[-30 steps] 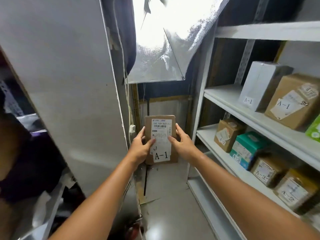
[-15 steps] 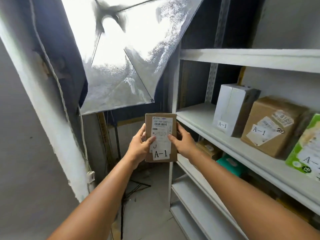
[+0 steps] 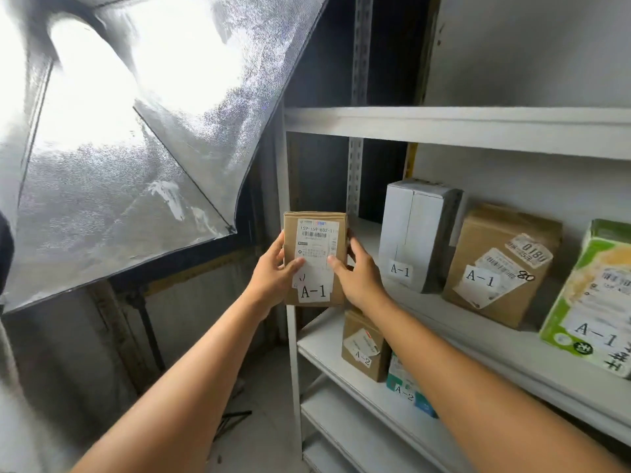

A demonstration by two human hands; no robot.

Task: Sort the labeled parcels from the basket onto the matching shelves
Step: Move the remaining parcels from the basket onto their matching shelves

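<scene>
Both hands grip one thing. The left hand [image 3: 273,274] and the right hand [image 3: 358,278] clasp the side edges of a small brown parcel [image 3: 316,259], with the thumbs pressed on its label face and the fingers curled behind it. The parcel is upright in the air, its handwritten "A-1" tag facing the camera. It sits just off the front left corner of the shelving, level with the A-1 shelf [image 3: 426,308] and resting on nothing.

Just below the hands is the A-2 shelf [image 3: 324,339]. It carries a small brown box [image 3: 363,346] at its left end and a teal box [image 3: 403,387] beside it, both marked A-2. Farther in, the A-1 shelf holds a white box [image 3: 415,233], a brown box [image 3: 498,268] and a green pack [image 3: 594,295] in a row. All three are tagged A-1. The left end of that shelf, between its corner and the white box, is bare.

Judging by this, sorting is well under way: five parcels sit on shelves that match their labels. The sixth has been read and brought to the right level but not yet set down. What looks to be left is sliding it onto that left end. How many parcels wait in the basket cannot be told, since it is out of view. Behind and to the left, a lit softbox [image 3: 136,131] fills the background.
</scene>
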